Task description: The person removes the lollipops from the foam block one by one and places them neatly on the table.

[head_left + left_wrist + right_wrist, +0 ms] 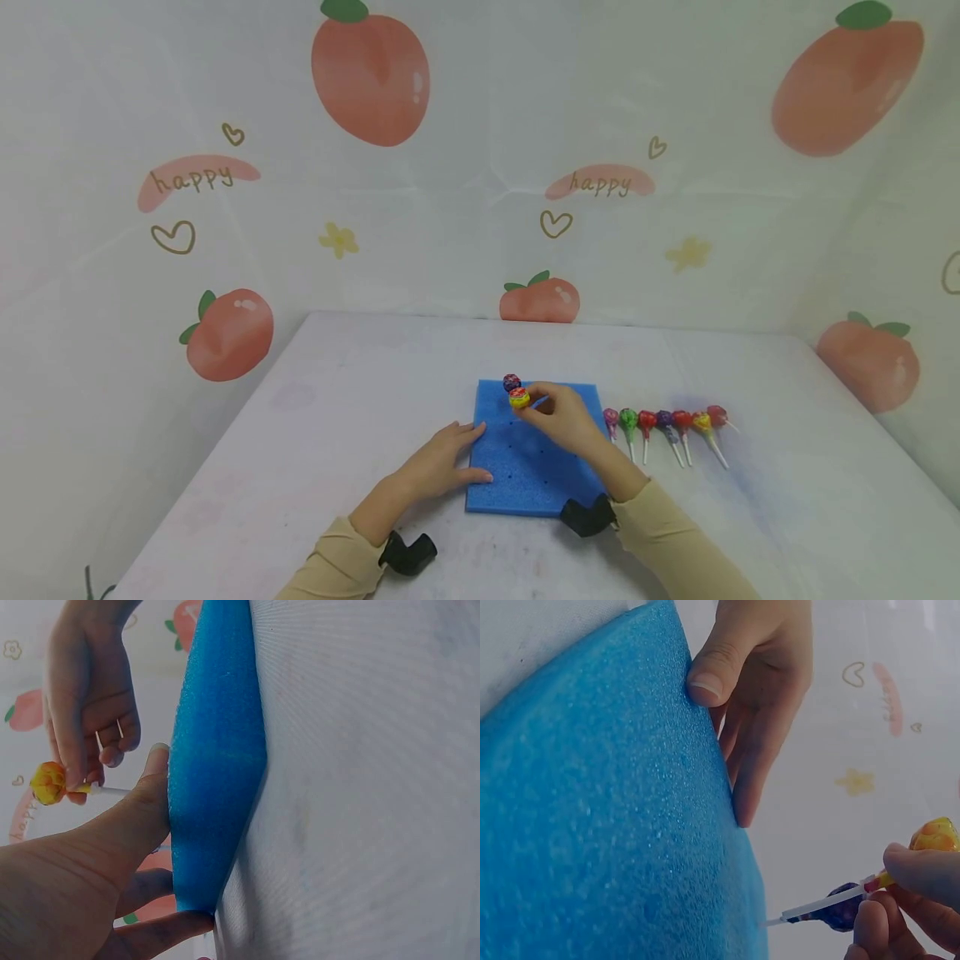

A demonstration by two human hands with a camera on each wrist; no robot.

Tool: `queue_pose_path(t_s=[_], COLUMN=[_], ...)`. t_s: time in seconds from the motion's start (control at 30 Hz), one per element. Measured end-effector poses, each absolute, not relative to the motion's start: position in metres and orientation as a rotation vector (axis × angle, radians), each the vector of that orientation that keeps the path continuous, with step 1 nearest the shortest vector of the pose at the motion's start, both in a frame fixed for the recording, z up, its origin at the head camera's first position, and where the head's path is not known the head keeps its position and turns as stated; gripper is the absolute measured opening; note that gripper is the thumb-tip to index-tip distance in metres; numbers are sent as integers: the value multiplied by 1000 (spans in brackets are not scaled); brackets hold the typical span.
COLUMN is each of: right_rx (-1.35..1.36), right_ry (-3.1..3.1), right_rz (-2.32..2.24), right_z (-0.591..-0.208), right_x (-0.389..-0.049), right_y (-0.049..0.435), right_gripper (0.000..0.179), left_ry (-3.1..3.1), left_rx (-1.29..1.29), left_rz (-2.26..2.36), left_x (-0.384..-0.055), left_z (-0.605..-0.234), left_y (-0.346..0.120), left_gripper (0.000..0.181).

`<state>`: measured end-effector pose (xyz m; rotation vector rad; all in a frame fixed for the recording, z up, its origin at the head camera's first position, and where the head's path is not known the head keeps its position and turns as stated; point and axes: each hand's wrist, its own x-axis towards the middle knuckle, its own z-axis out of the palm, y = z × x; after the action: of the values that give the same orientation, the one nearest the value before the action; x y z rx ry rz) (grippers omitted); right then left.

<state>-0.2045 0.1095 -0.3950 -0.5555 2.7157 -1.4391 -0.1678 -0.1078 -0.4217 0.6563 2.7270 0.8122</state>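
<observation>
A thick blue foam board [517, 492] with small holes in its top lies on the table. My left hand [438, 465] rests along the board's left edge, thumb and fingers spread against it. My right hand [561, 421] is above the far part of the board and pinches a yellow lollipop [519, 398] by its stick, just below the wrapped head. The stick's lower end shows above the foam in the right wrist view. Beside it, a dark purple lollipop [844, 909] stands with its stick in the board near the far edge.
Right of the board, several wrapped lollipops lie in a row, among them a green one [628, 418], a red one [647, 421] and a yellow one [702, 423]. A white cloth covers the table [360, 375]. A fruit-printed curtain [450, 233] hangs behind it.
</observation>
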Motion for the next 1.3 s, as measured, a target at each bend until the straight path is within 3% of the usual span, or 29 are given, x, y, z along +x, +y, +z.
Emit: queue_pose_path(t_s=[1.3], right_rx=[-468], right_ry=[2764], right_rz=[-1380], right_z=[-389], right_x=[-197], right_y=[138], right_gripper=[18], left_ry=[2709], left_rx=[618], left_rz=[831], left_x=[-168], left_z=[-422], left_y=[-108], left_gripper=[76])
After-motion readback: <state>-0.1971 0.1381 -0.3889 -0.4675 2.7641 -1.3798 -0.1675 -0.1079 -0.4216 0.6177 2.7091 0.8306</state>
